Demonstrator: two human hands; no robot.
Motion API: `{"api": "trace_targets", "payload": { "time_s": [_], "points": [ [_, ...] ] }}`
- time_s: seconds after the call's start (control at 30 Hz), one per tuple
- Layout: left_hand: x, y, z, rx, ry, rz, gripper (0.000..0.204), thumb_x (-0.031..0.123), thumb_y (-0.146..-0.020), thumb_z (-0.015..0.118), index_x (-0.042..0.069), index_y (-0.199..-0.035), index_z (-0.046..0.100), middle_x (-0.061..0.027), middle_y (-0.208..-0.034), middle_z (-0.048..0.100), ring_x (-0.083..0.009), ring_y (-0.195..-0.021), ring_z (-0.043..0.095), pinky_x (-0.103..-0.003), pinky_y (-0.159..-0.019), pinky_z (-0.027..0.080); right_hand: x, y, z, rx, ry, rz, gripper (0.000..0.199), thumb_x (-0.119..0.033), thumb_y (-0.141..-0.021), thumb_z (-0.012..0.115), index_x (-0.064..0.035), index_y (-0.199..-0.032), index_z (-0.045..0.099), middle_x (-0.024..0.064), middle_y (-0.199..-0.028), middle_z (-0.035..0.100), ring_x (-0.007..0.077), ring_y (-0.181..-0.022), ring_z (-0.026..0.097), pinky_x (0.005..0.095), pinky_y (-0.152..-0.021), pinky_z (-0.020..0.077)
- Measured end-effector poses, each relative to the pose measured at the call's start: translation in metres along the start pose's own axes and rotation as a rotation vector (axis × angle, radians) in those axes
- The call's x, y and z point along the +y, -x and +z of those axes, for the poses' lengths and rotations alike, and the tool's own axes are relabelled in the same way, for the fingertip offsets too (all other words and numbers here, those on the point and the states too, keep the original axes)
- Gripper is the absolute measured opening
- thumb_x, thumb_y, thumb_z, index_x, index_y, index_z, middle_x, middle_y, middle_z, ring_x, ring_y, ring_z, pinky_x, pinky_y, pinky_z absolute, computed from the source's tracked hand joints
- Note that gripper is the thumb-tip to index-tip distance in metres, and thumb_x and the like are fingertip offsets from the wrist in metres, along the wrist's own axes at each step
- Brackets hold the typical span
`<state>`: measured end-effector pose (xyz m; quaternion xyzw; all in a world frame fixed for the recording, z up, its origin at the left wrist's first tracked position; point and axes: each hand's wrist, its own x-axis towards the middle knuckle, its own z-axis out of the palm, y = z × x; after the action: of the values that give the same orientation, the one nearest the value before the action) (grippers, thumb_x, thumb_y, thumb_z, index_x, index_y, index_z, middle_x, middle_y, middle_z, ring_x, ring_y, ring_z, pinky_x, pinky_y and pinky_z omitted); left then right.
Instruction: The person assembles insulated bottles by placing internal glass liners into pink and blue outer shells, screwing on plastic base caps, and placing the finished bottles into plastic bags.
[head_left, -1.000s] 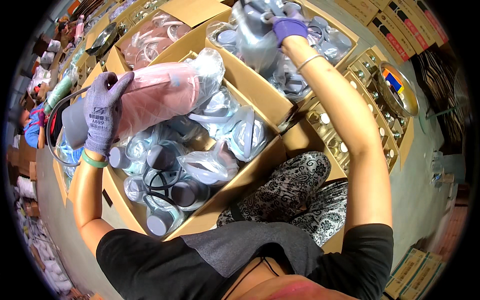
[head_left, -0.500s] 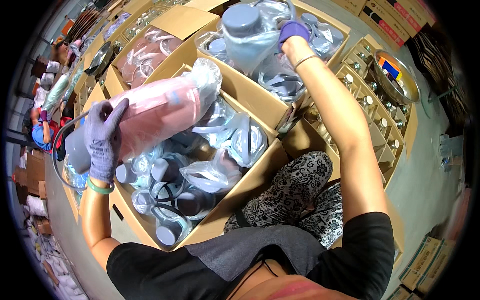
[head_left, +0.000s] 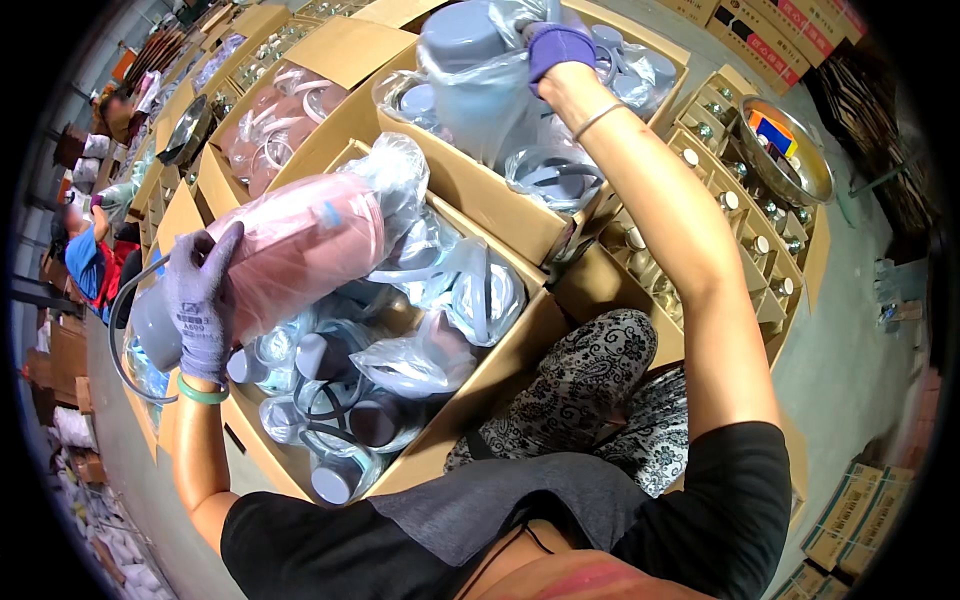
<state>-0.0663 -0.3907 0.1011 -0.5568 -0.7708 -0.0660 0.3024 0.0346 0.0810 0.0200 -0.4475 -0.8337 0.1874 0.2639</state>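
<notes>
My left hand [head_left: 197, 300], in a grey knit glove, grips a large pink bottle [head_left: 310, 240] near its grey lid end. Clear plastic wraps the pink bottle, which lies tilted over an open carton [head_left: 420, 455]. A grey loop handle [head_left: 118, 335] curves out beside the lid. Inside that carton sit several bagged bottles [head_left: 335, 475] with grey lids and handles. Farther away, my right hand [head_left: 550, 50], gloved with a purple cuff, is closed on the bag of a grey-lidded bottle [head_left: 465, 45], raised above a second carton [head_left: 470, 185]. Its fingertips are partly hidden by plastic.
Pink bagged items fill another carton [head_left: 290, 130] at the far left. To the right, a divided carton [head_left: 745, 215] of glass bottles carries a metal bowl [head_left: 815, 170]. Stacked cartons [head_left: 860, 515] stand lower right. A co-worker in blue [head_left: 88, 258] is at the far left.
My right hand and the grey-lidded bottle have moved left. The pink bottle in my left hand has shifted slightly left and lower. Both hands keep their hold.
</notes>
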Motion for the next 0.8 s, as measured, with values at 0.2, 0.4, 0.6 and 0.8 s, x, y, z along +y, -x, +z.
{"api": "trace_targets", "payload": {
  "time_s": [0.2,0.4,0.6,0.8],
  "points": [
    [0.005,-0.005,-0.004,-0.041,0.039,0.013,0.058,-0.011,-0.066,0.055,0.012,-0.116,0.069,-0.013,-0.087,0.053,-0.0304,-0.08,0.056,-0.037,-0.073,0.048,0.021,-0.079,0.009,0.17,-0.181,-0.085,0.029,-0.028,-0.09,0.06,-0.008,-0.11,0.069,0.0178,-0.105,0.07,0.028,-0.097,0.066,0.0384,-0.083,0.0515],
    [-0.001,-0.004,0.006,-0.075,0.085,-0.02,0.061,-0.013,-0.065,0.053,0.011,-0.119,0.068,-0.0147,-0.091,0.054,-0.0334,-0.085,0.057,-0.039,-0.077,0.048,0.092,-0.086,0.03,0.272,-2.023,0.578,0.036,-0.025,-0.1,0.035,-0.013,-0.12,0.061,0.0045,-0.117,0.062,0.0205,-0.101,0.058,0.0348,-0.085,0.0472],
    [0.002,-0.003,-0.002,-0.035,0.058,-0.019,0.058,-0.01,-0.065,0.056,0.013,-0.116,0.07,-0.0123,-0.086,0.053,-0.0295,-0.077,0.056,-0.037,-0.071,0.048,0.101,-0.015,0.056,0.01,-1.157,0.676,0.041,-0.035,-0.092,0.053,-0.0088,-0.123,0.057,0.0107,-0.114,0.06,0.0248,-0.097,0.059,0.0378,-0.075,0.0497],
    [0.006,-0.015,0.006,-0.013,0.012,0.078,0.055,-0.007,-0.065,0.06,0.018,-0.114,0.071,-0.0088,-0.083,0.053,-0.0265,-0.074,0.056,-0.035,-0.065,0.047,0.107,0.034,0.141,-0.117,-0.328,0.313,0.054,-0.038,-0.086,0.062,0.0026,-0.122,0.062,0.0222,-0.117,0.064,0.0295,-0.103,0.062,0.0392,-0.087,0.0487]
  ]
}}
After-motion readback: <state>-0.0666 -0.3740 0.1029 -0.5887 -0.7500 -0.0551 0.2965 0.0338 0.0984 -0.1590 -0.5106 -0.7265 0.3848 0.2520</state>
